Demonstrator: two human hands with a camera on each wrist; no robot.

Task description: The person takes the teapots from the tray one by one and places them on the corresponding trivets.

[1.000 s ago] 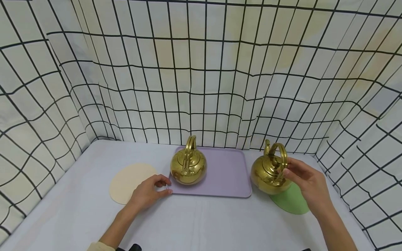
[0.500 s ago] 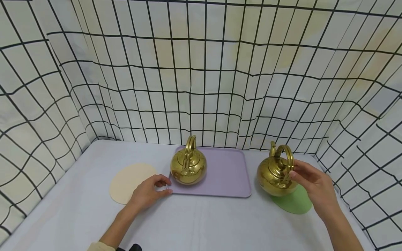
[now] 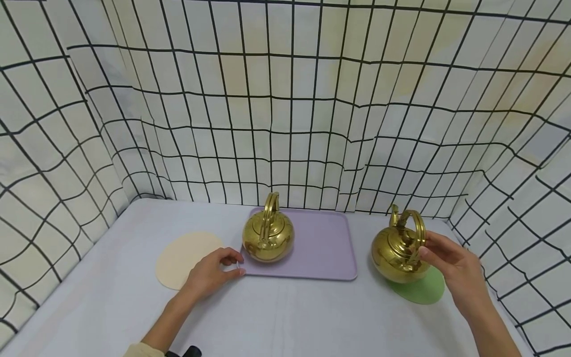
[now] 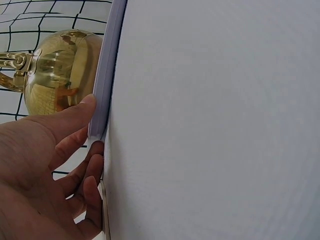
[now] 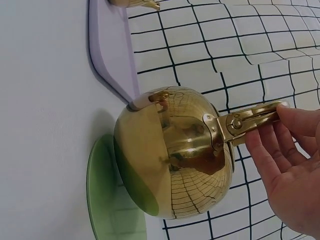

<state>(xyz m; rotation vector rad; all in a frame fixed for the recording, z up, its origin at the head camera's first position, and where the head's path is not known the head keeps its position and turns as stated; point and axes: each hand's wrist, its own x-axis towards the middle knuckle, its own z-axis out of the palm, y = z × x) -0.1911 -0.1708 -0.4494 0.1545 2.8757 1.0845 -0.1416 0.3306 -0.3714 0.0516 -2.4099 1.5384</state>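
My right hand point(image 3: 455, 267) grips the arched handle of a shiny brass kettle point(image 3: 397, 255) by its near side. In the right wrist view this kettle point(image 5: 172, 155) hangs a little above the white tabletop, partly over a round green mat point(image 3: 424, 287). A second brass kettle point(image 3: 267, 235) stands on the left part of a lilac tray point(image 3: 321, 248). At the tray's front left corner my left hand point(image 3: 211, 272) holds the rim between thumb and fingers. The left wrist view shows the thumb point(image 4: 75, 117) against the tray's edge point(image 4: 106, 75).
A round cream mat point(image 3: 185, 260) lies on the white tabletop point(image 3: 285, 317), left of the tray and behind the left hand. White cloth walls with black grid lines point(image 3: 290, 124) enclose the table at the back and both sides.
My right hand has carried its kettle to the right and slightly nearer, away from the tray and further over the green mat. My left hand and the other kettle stay in place.
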